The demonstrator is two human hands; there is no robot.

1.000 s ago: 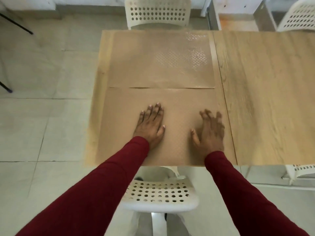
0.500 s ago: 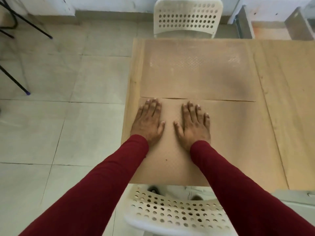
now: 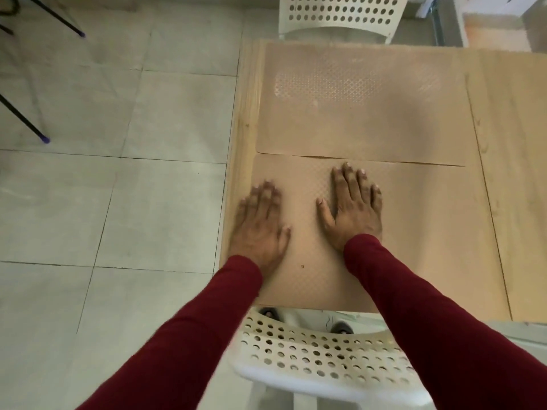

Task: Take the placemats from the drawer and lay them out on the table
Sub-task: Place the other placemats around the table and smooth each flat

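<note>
Two tan, textured placemats lie flat on the light wooden table [image 3: 515,149], edge to edge. The near placemat [image 3: 420,238] reaches the table's front edge; the far placemat [image 3: 364,102] lies behind it. My left hand [image 3: 260,226] presses flat, fingers straight, on the near mat's left edge, partly over the table's left border. My right hand [image 3: 352,205] lies flat with spread fingers on the same mat, a little further in. Both arms wear dark red sleeves.
A white perforated chair [image 3: 322,353] stands just below the table's front edge. Another white chair [image 3: 340,13] stands at the far side. Pale floor tiles [image 3: 118,187] fill the left, with thin black legs [image 3: 23,119] at far left.
My left hand has slid left and back to the near mat's left edge. My right hand came in from the mat's right part to its middle-left. The view has shifted left.
</note>
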